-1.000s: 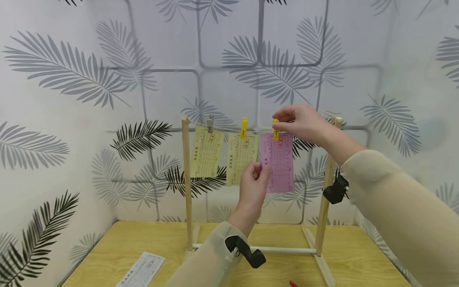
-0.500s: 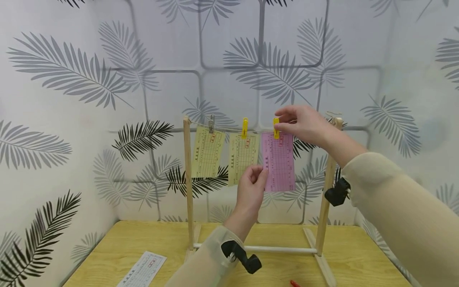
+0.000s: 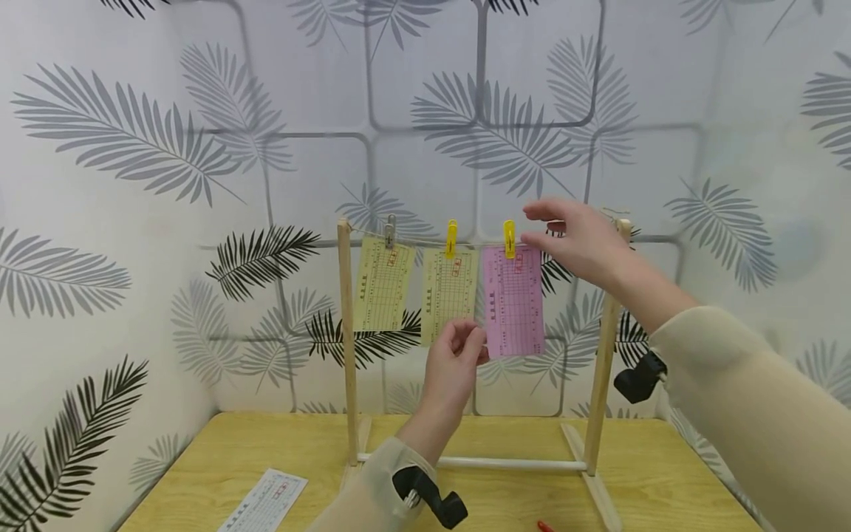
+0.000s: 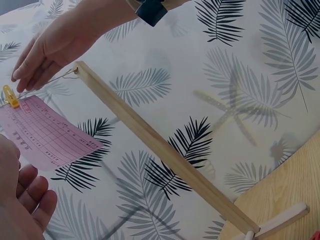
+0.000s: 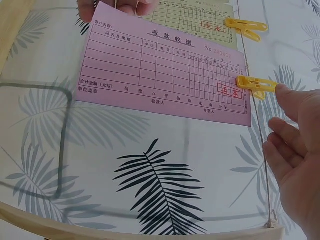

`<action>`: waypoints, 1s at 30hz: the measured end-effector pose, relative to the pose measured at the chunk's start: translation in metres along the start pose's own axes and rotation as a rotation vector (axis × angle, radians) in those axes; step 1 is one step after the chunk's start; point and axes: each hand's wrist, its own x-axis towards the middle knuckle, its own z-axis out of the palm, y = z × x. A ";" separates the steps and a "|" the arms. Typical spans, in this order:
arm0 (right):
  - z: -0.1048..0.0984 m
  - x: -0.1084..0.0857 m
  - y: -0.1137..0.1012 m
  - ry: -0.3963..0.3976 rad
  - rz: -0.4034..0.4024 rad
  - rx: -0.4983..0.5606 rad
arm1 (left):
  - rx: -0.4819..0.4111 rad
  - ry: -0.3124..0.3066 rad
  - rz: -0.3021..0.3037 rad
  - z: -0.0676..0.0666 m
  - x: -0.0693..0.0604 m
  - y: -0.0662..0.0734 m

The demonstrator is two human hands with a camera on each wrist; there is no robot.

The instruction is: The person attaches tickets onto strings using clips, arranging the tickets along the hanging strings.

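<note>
A pink receipt [image 3: 515,310] hangs from a string, held at its top by a yellow clothespin [image 3: 509,238]. My right hand [image 3: 578,240] is just right of that clothespin, thumb and fingers spread apart; in the right wrist view its thumb is close to the clothespin's end [image 5: 270,86], and contact is hard to tell. Beside the receipt's lower left edge is my left hand [image 3: 452,362], fingers loosely bent and gripping nothing visible. Left along the string hang two yellow-green receipts, one under another yellow clothespin [image 3: 451,238], the other [image 3: 382,288] under a grey clothespin [image 3: 390,231].
The string runs between two wooden posts [image 3: 347,332] of a stand with a white crossbar [image 3: 512,464]. A white receipt [image 3: 266,502] lies on the wooden table [image 3: 193,465] at front left. Something small and red [image 3: 544,526] lies at the front edge. A leaf-patterned wall is behind.
My right hand has let go of the yellow clothespin and drawn a little to the right. My left hand has moved down and left, off the pink receipt's edge.
</note>
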 end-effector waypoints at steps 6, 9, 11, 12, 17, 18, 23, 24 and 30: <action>0.004 -0.014 0.003 0.064 -0.054 0.008 | 0.008 -0.009 0.030 -0.011 -0.007 -0.003; 0.006 -0.022 0.005 0.074 -0.062 0.017 | 0.029 -0.023 0.037 -0.018 -0.011 -0.004; 0.008 -0.028 0.007 0.079 -0.057 0.029 | 0.050 -0.025 0.045 -0.022 -0.013 -0.004; 0.008 -0.031 0.009 0.083 -0.056 0.037 | 0.060 -0.023 0.047 -0.023 -0.015 -0.004; 0.012 -0.045 0.017 0.100 -0.061 0.077 | 0.097 -0.010 0.060 -0.035 -0.022 -0.002; 0.012 -0.048 0.018 0.105 -0.057 0.082 | 0.104 -0.009 0.062 -0.038 -0.024 -0.001; 0.022 -0.065 0.021 0.111 -0.035 0.094 | 0.126 -0.008 0.066 -0.052 -0.031 0.000; 0.025 -0.069 0.023 0.108 -0.034 0.096 | 0.130 -0.013 0.067 -0.055 -0.033 0.001; 0.045 -0.098 0.037 0.046 -0.021 0.109 | 0.216 -0.037 0.043 -0.079 -0.045 0.001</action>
